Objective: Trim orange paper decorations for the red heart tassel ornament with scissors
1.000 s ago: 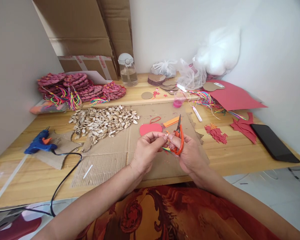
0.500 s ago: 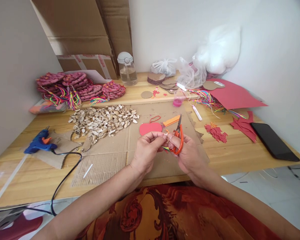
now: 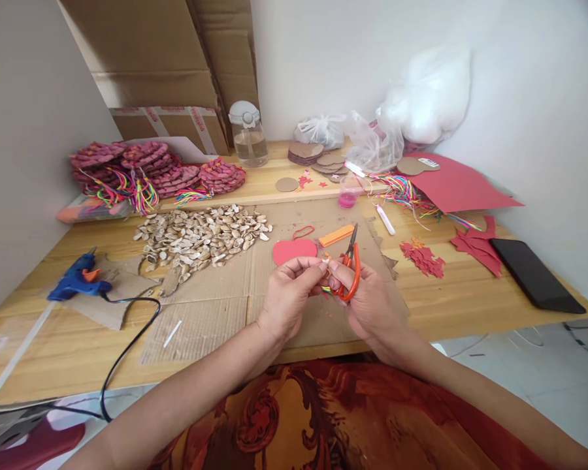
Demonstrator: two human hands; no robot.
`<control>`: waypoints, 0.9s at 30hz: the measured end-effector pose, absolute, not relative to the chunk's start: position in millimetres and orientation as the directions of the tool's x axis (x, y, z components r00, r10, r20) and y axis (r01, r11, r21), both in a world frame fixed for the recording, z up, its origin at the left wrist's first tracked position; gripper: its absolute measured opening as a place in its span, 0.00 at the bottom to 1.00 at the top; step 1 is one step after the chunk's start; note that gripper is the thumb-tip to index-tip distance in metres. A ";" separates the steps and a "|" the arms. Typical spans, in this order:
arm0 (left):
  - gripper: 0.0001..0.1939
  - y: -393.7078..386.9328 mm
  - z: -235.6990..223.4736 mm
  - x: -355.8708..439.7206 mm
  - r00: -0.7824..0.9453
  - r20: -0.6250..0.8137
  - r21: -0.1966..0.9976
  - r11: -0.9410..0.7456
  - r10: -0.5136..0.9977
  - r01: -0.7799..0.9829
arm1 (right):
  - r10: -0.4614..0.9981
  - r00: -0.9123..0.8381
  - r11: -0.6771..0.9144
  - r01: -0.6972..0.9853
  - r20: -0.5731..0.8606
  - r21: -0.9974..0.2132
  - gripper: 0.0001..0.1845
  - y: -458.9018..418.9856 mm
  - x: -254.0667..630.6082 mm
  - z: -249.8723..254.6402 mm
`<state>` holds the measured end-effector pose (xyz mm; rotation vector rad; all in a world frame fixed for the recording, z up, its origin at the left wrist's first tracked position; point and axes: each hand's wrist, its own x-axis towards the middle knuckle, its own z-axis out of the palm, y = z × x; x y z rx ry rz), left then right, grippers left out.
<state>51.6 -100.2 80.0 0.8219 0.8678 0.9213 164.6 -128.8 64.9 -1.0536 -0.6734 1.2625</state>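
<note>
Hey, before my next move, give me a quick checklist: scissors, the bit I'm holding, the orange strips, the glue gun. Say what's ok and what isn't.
1. Scissors held in the right hand: ok.
2. Blades pointing away from the left hand: ok, they point up and forward.
3. Pale piece identifiable at the left hand's tips: cannot tell, too small.
4. Orange strips nearby: ok, lying just beyond the hands.
5. Glue gun apart from both hands: ok, it lies off to the left.
6. Glue gun cool: cannot tell, the picture doesn't show heat.
</note>
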 end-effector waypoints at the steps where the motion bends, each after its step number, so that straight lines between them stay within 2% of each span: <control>1: 0.09 -100.3 80.2 51.8 0.339 -0.260 0.875 0.369 0.904 -0.313 | 0.966 0.218 -0.030 -0.431 -0.136 -0.902 0.13 -128.8 164.5 64.6; 6: 0.09 -100.3 79.5 52.5 0.333 -0.248 0.886 0.352 0.910 -0.302 | 0.969 0.202 -0.038 -0.453 -0.144 -0.891 0.13 -129.0 163.8 63.8; 10: 0.10 -96.4 81.0 46.8 0.318 -0.268 0.900 0.354 0.910 -0.254 | 0.969 0.169 -0.102 -0.396 -0.182 -0.913 0.13 -131.4 169.9 68.7; 14: 0.11 -88.2 88.3 33.8 0.328 -0.324 0.895 0.400 0.887 -0.199 | 0.978 0.068 -0.181 -0.202 -0.198 -0.963 0.18 -137.1 193.4 77.0; 16: 0.11 -83.9 92.9 26.7 0.359 -0.345 0.884 0.429 0.867 -0.186 | 0.972 -0.049 -0.234 -0.076 -0.230 -0.969 0.20 -140.3 209.3 81.5; 21: 0.12 -76.8 100.0 16.7 0.450 -0.365 0.872 0.469 0.815 -0.140 | 0.883 -0.282 -0.307 0.258 -0.375 -0.916 0.21 -146.1 235.6 93.7; 27: 0.11 -76.4 101.0 16.3 0.462 -0.363 0.871 0.470 0.809 -0.139 | 0.847 -0.333 -0.322 0.299 -0.415 -0.898 0.14 -150.5 231.1 96.0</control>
